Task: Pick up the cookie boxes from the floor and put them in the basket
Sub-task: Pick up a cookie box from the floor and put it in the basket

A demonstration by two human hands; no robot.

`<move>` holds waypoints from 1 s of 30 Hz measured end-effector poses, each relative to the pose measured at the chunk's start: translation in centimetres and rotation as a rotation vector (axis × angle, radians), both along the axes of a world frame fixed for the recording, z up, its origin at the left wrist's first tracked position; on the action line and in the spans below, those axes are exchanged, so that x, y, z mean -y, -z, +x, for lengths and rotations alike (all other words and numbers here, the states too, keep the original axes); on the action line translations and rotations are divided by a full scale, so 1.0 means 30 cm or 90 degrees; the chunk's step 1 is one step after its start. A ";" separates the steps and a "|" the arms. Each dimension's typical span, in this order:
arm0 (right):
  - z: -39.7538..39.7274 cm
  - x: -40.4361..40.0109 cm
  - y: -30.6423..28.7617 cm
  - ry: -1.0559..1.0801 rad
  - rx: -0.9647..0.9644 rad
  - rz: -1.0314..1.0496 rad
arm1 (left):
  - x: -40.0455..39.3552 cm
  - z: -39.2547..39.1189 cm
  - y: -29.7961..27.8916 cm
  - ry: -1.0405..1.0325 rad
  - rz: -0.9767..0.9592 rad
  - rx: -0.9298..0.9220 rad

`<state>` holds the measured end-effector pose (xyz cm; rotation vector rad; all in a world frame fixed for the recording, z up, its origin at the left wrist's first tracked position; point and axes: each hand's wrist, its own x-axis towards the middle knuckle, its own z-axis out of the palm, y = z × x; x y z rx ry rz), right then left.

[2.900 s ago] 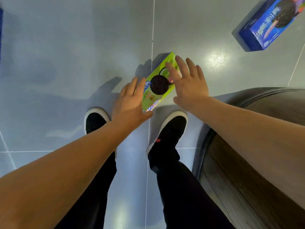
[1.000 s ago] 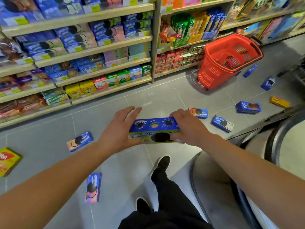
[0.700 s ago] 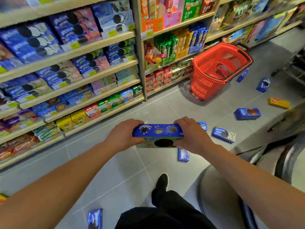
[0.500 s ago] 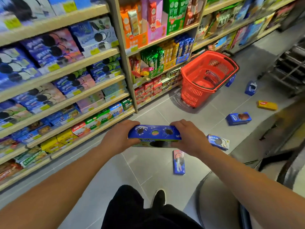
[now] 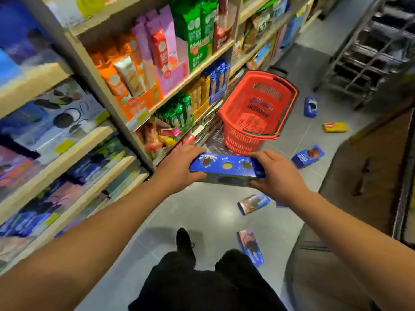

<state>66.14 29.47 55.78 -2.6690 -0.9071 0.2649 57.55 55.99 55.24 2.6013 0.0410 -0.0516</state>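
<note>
Both hands grip one cookie box (image 5: 226,168) by its ends, the left hand (image 5: 179,168) on one short side and the right hand (image 5: 277,173) on the other, the box held level at about waist height. A second ago the red basket (image 5: 283,108) stood far ahead of the hands; now it sits just beyond them against the shelf (image 5: 197,70), so the carry is nearly done. Something blue seems to lie inside it, though blur hides what. More boxes remain on the floor (image 5: 202,216) below and right of the hands.
</note>
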 end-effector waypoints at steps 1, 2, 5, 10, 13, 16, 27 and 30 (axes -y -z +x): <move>0.044 -0.017 -0.001 0.025 0.003 0.003 | -0.028 0.071 -0.004 0.020 0.004 0.003; 0.068 -0.031 -0.003 0.034 0.006 0.002 | -0.045 0.116 -0.012 0.036 0.010 0.009; 0.182 -0.050 0.000 0.090 0.012 0.003 | -0.084 0.315 -0.015 0.124 0.023 0.016; 0.399 -0.046 0.050 0.180 0.005 -0.013 | -0.092 0.661 0.031 0.212 0.037 -0.001; 0.551 -0.023 0.104 0.211 -0.006 0.010 | -0.077 0.861 0.056 0.247 0.024 -0.031; 0.713 0.015 0.149 0.237 -0.053 0.077 | -0.075 1.065 0.074 0.271 -0.021 -0.056; 1.282 0.083 0.156 0.293 -0.097 0.132 | -0.011 1.668 0.100 0.287 -0.061 -0.067; 1.427 0.084 0.166 0.301 -0.100 0.145 | 0.001 1.842 0.131 0.299 -0.071 -0.094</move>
